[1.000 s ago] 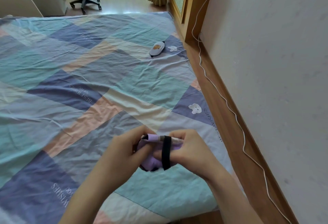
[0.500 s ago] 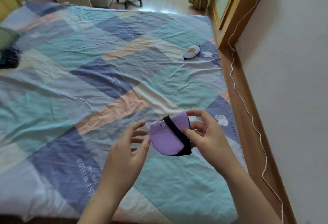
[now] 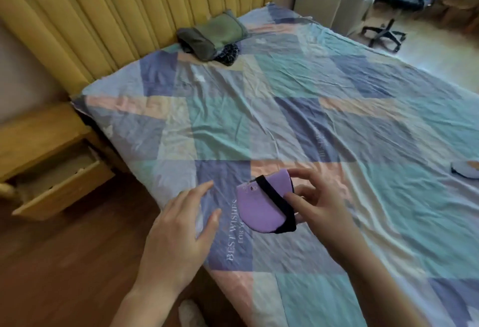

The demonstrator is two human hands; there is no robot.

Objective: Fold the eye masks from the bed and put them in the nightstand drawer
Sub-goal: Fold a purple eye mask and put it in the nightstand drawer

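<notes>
Purple fabric, folded in half: the eye mask (image 3: 261, 207) is held above the near edge of the bed (image 3: 298, 124), black strap (image 3: 274, 203) running diagonally across its face from upper left to lower right. Right hand (image 3: 318, 202) holds it, thumb on the front near the strap and fingers curled behind the right side; the fold looks kept by this pinch alone. Left hand (image 3: 178, 225) is spread, fingers straight and apart, holding nothing, hovering just beside the mask on its left, not touching it. Nightstand (image 3: 39, 129) stands at far left against the headboard (image 3: 108, 12); its drawer (image 3: 61, 184) is pulled out, top open. Key relation: the drawer lies to the left of the mask and well apart from it, across the bed's corner and a strip of wooden floor (image 3: 64, 262). The free left hand is the nearer one to the drawer, but the mask sits in the right. Judgement: folding of this mask appears done; the carry to the drawer is the step in hand, needing either a long cross-body reach or a handover to the left. Risk: the fold may spring open if the pinch loosens. A second mask (image 3: 465, 171) lies on the bed at the right edge of view, still to be handled. Dark clothing (image 3: 215, 36) rests near the headboard.
</notes>
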